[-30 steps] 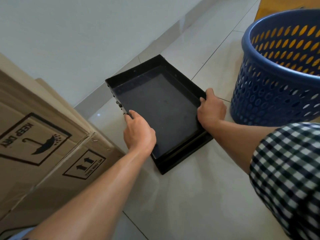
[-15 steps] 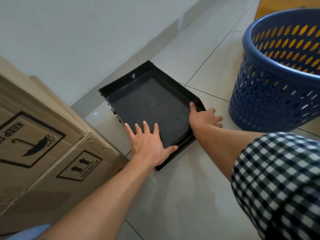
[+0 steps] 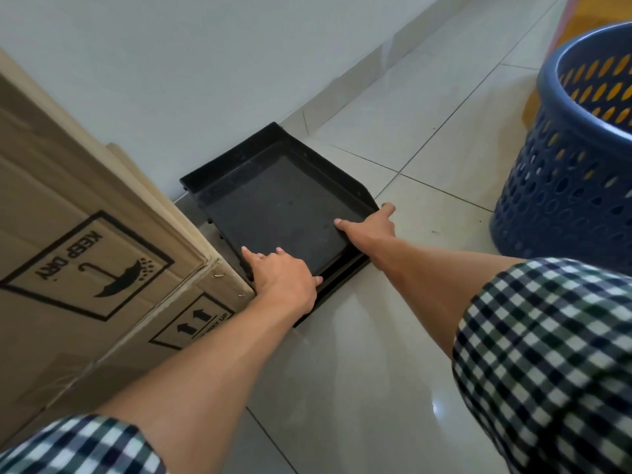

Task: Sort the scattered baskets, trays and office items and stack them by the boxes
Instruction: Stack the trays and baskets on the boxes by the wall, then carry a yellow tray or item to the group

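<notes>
Tray (image 3: 273, 213): black, flat on the floor (image 3: 359, 371), in the corner between wall (image 3: 205, 63) and boxes (image 3: 85, 251); likely seated there to start the stack. A second tray seems to lie under it.
Left hand (image 3: 285, 282): fingers spread, pressing the near left rim; gripping nothing, apparently to push or square it.
Right hand (image 3: 371, 227): fingers apart, flat on the near right corner, steadying.
Basket (image 3: 564, 186): blue, perforated, upright, well apart at right; unsorted.
</notes>
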A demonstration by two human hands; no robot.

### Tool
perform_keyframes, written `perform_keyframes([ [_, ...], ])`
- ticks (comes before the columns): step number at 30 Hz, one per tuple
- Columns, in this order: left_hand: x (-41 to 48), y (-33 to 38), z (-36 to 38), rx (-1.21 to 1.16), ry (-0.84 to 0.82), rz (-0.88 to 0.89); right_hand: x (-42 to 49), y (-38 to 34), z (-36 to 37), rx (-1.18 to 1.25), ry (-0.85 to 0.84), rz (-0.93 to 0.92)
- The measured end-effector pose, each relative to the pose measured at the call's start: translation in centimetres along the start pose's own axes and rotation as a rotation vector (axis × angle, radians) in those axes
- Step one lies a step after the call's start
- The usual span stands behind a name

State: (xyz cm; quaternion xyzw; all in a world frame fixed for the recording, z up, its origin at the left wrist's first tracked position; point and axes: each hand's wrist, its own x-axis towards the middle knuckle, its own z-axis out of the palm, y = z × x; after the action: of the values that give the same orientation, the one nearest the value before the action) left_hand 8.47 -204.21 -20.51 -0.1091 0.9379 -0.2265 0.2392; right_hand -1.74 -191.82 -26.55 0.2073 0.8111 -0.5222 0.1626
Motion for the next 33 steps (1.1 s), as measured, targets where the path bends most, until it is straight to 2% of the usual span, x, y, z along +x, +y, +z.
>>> perform_keyframes([
  [6, 0.3, -0.3, 0.0, -0.007, -0.050, -0.049, 0.6, -3.4, 2.3, -0.218, -0.017, 0.075],
  [10, 0.8, -0.1, -0.1, -0.026, -0.061, -0.071, 0.7, -3.4, 2.2, -0.195, -0.021, 0.083],
  [16, 0.9, -0.2, -0.8, -0.040, -0.075, -0.070, -0.5, -3.6, 0.0, -0.288, -0.135, 0.047],
  [21, 0.3, -0.7, -3.2, -0.117, -0.111, -0.100, -2.8, -3.7, -3.5, -0.276, -0.062, 0.013],
  [24, -0.9, 0.0, -5.8, -0.229, 0.019, 0.027, -4.8, -3.5, -6.4, -0.242, -0.026, -0.004],
  [27, -2.2, 2.2, -8.6, -0.332, 0.066, 0.241, -7.2, -2.1, -10.2, -0.267, -0.015, -0.013],
  [33, -7.1, 9.5, -12.0, -0.311, 0.123, 0.586, -13.0, 1.9, -19.6, -0.417, -0.191, 0.098],
])
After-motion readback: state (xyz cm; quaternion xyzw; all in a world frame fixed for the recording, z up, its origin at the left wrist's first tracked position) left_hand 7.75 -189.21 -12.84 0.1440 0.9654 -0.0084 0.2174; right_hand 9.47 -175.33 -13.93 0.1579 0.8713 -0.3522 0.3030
